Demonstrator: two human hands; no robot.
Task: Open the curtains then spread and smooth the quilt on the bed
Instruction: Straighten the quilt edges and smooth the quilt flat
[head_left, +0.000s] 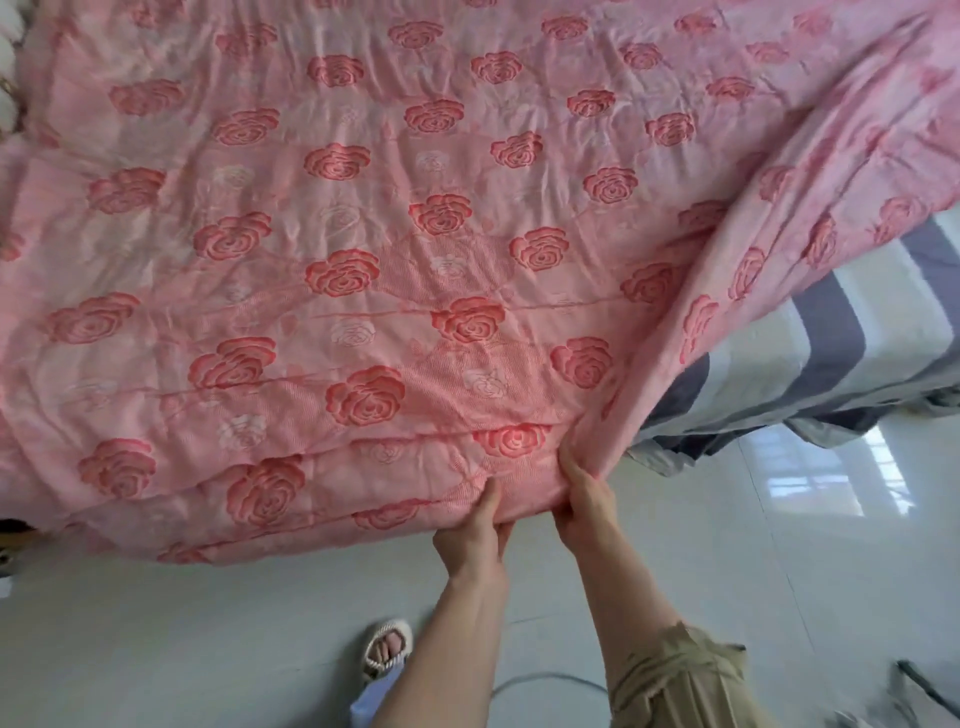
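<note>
Head view, the only feed I have: the pink rose-patterned quilt (363, 234) lies over most of the bed, its near edge hanging just past the side toward the floor (208, 623). Both hands grip that edge close together. On the left hand (475, 530) the thumb lies on top and the fingers are curled under the hem; the right hand (584, 499) pinches the same way, just beside it, where the cloth rises into a lifted flap. I read that paired grip as a way to pull the flap out over the striped sheet (831, 332), which shows bare on the right (the quilt doesn't reach that corner yet). Creases run across the middle, so smoothing looks undone. No curtains appear here, so I cannot tell their state. A sandalled foot (387, 649) stands close to the bed.
</note>
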